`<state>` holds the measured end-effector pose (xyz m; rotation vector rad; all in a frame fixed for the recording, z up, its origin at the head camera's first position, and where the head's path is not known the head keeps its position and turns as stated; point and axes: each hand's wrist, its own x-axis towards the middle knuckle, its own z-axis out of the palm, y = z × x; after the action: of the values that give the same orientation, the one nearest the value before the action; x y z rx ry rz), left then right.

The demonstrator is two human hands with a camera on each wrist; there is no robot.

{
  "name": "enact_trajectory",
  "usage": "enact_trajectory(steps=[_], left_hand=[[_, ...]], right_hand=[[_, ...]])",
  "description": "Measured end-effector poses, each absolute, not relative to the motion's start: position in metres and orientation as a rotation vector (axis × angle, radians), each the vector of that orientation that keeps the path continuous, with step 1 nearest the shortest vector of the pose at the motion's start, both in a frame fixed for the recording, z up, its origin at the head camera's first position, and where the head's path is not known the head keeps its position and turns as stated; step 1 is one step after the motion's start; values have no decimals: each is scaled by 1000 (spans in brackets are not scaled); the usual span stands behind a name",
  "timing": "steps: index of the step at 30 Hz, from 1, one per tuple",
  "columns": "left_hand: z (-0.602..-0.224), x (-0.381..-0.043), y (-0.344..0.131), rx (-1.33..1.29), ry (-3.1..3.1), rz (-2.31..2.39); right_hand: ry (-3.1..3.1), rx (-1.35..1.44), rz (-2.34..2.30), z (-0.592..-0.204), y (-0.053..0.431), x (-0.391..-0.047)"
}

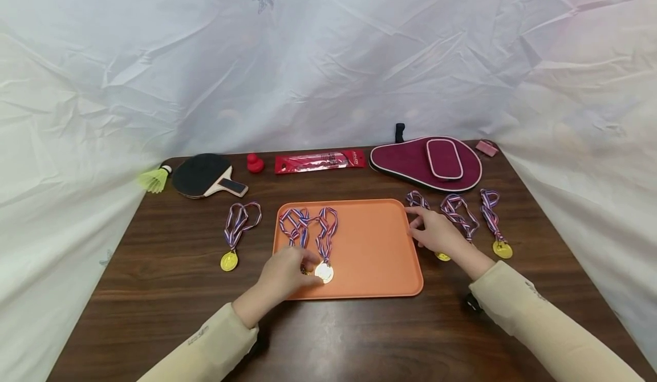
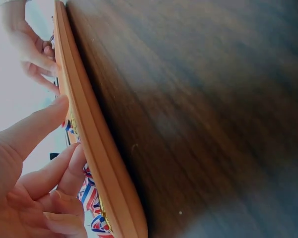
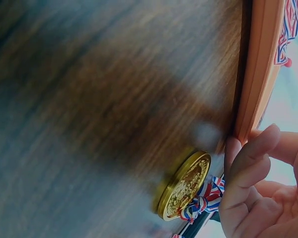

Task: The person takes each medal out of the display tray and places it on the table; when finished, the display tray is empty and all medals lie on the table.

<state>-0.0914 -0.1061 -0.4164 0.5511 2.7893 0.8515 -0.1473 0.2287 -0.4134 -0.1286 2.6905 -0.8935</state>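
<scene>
An orange tray (image 1: 374, 251) lies on the table with two ribboned medals at its left side. My left hand (image 1: 283, 273) is over the tray's near left part, thumb and fingertips parted around the edge of the gold medal (image 1: 324, 272). This hand partly covers the other medal, whose striped ribbon (image 1: 293, 225) shows behind it. In the left wrist view a gap separates thumb and fingers. My right hand (image 1: 436, 232) touches the tray's right rim with its fingertips. Beside it in the right wrist view is a gold medal (image 3: 186, 186) on the table.
Right of the tray lie more medals, one gold disc (image 1: 502, 249) farthest out; another medal (image 1: 228, 260) is at left. Along the back are a shuttlecock (image 1: 155, 180), table tennis bat (image 1: 202, 175), red figure (image 1: 255, 163), red packet (image 1: 319, 161), maroon bat case (image 1: 410, 162) and pink item (image 1: 487, 147).
</scene>
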Motion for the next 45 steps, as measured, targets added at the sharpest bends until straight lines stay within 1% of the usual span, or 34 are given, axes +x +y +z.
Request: enact_trajectory(steps=[12, 20, 34, 45], left_hand=[[-418, -94, -99, 506, 2831, 796], [-422, -96, -98, 528, 2829, 793], [-419, -94, -95, 637, 2734, 932], [-410, -94, -97, 638, 2590, 1112]], right_hand=[[2688, -119, -904, -412, 228, -147], [2688, -134, -906, -414, 230, -148], [2679, -105, -902, -413, 227, -147], [2686, -123, -908, -412, 228, -147]])
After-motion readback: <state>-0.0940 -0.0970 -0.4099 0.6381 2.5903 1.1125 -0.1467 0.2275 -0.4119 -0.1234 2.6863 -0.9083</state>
